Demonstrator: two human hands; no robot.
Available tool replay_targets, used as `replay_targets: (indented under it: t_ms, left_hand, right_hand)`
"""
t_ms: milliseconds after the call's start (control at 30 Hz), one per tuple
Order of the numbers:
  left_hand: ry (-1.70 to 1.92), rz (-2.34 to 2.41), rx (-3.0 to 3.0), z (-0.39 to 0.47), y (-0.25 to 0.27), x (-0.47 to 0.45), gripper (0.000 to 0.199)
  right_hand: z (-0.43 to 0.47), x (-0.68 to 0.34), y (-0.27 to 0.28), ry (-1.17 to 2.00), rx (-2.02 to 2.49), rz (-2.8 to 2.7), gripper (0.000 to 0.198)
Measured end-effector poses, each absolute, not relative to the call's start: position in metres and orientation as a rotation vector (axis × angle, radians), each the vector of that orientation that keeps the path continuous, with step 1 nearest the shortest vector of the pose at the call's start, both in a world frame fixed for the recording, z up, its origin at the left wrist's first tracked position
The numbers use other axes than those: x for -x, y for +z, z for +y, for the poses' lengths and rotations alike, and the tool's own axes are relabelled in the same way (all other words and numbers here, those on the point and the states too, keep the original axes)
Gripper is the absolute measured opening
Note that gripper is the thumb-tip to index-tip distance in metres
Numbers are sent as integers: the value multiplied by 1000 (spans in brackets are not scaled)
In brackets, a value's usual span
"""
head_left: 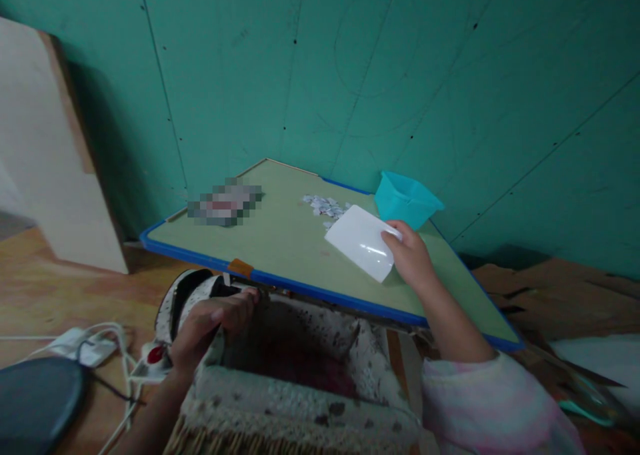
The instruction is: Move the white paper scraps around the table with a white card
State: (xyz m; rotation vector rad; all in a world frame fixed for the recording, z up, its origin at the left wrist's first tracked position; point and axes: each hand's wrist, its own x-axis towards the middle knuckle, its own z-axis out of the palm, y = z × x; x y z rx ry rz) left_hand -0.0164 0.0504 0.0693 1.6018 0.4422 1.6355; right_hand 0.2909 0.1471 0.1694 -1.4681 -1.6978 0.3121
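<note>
My right hand pinches the right edge of a glossy white sheet, thumb on top. The sheet tilts over the light green tabletop, its far end beside a scattered pile of small whitish pieces. Just behind the hand stands a turquoise plastic bin. Below the table's front edge, my left hand is closed at the left rim of a woven basket lined with spotted cloth. Its fingertips are partly hidden in shadow. The basket's inside is dark, with something reddish in it.
A blurred-out flat object lies on the table's left side. White cables and a power strip are on the floor at left, near a dark round seat. A pale board leans against the green wall. Flattened cardboard lies at right.
</note>
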Motion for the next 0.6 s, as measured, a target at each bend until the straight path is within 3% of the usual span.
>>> replay_targets:
  t_ms: [467, 600]
  left_hand:
    - [1709, 269, -1716, 56, 75, 30, 42]
    - [1697, 291, -1750, 65, 88, 35, 46]
  right_hand:
    - [152, -264, 165, 891, 1375, -1685, 33]
    - [168, -257, 171, 886, 1335, -1630, 33]
